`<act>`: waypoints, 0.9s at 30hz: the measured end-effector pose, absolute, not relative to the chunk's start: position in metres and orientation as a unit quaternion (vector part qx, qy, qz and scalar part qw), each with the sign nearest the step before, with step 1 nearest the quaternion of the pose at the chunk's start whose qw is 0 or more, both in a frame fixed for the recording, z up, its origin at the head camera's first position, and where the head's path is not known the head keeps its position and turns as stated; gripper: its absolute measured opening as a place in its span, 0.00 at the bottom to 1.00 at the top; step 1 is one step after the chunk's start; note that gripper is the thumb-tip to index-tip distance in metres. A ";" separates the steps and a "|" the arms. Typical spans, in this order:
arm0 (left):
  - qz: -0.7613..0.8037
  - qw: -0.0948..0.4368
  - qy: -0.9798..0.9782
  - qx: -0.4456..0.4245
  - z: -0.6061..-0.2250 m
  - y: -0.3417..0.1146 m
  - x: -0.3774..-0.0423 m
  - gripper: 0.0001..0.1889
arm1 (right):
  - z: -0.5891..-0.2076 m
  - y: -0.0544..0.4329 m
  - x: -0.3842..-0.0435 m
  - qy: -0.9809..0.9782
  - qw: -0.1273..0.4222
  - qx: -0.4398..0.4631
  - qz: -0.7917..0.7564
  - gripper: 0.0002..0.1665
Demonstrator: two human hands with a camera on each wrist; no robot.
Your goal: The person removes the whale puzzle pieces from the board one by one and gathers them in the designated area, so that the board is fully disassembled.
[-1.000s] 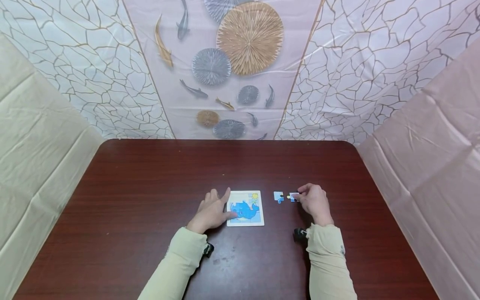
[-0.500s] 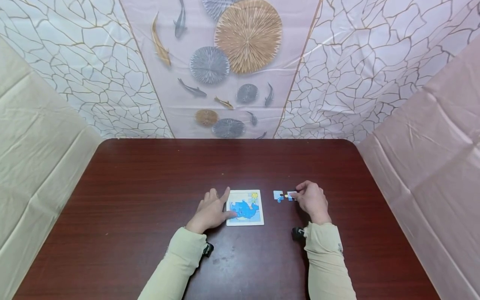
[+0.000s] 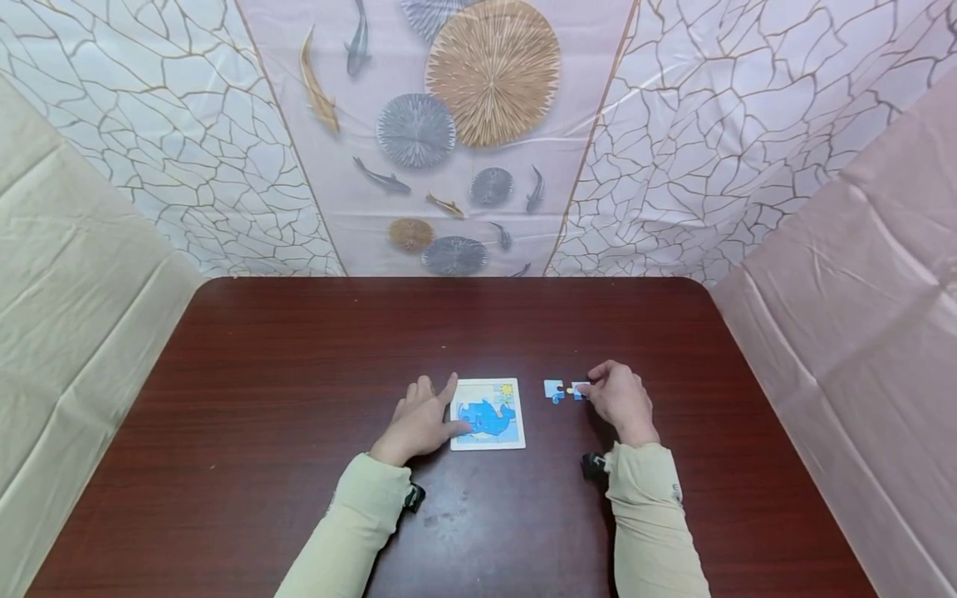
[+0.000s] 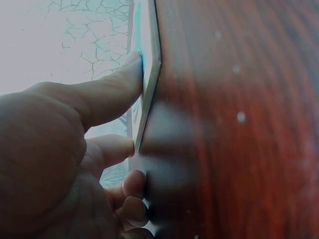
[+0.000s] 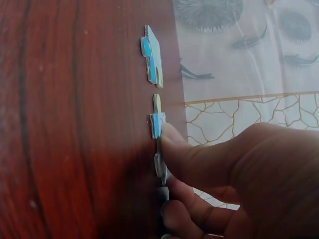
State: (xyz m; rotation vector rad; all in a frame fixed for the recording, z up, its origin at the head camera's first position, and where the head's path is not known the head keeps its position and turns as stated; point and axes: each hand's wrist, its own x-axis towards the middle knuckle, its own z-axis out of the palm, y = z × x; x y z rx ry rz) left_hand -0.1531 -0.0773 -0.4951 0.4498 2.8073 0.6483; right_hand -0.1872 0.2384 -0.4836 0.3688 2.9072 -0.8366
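Note:
A square jigsaw tray (image 3: 497, 443) with a pale frame and a blue animal picture lies flat on the table. My left hand (image 3: 420, 422) rests at its left side: the thumb presses on the picture and the index finger touches the frame, fingers spread. To the right lie two loose puzzle pieces in blue and white. The farther-left puzzle piece (image 3: 553, 389) lies untouched. My right hand (image 3: 622, 399) pinches the other puzzle piece (image 5: 156, 124), its thumb on top and the fingers curled at the far side. Part of that piece is hidden under the hand.
The dark red wooden table (image 3: 299, 349) extends all around the tray and pieces. A patterned curtain (image 3: 449, 166) rises behind its back edge, with plain pale cloth (image 3: 82, 332) at the sides. A black wrist camera (image 3: 594, 467) sits under the right sleeve.
My right hand has slid slightly left with its puzzle piece, closer to the other loose piece, then stayed there. The left hand and tray have kept their places; the head view has shifted slightly.

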 end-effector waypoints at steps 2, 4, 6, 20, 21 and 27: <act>0.223 0.113 0.956 0.151 -0.495 -0.078 -0.153 0.45 | -0.484 0.238 -0.187 0.952 0.049 0.120 -0.278 0.17; 0.224 0.113 0.956 0.151 -0.495 -0.078 -0.153 0.45 | -0.484 0.237 -0.187 0.951 0.051 0.121 -0.280 0.17; 0.224 0.112 0.956 0.152 -0.495 -0.078 -0.153 0.45 | -0.485 0.238 -0.187 0.950 0.050 0.120 -0.284 0.17; 0.222 0.110 0.957 0.151 -0.496 -0.078 -0.153 0.45 | -0.482 0.239 -0.187 0.946 0.056 0.102 -0.301 0.14; 0.221 0.110 0.957 0.151 -0.496 -0.078 -0.153 0.45 | -0.482 0.239 -0.187 0.947 0.055 0.099 -0.302 0.13; 0.221 0.109 0.957 0.152 -0.497 -0.078 -0.153 0.45 | -0.484 0.240 -0.186 0.944 0.053 0.087 -0.315 0.14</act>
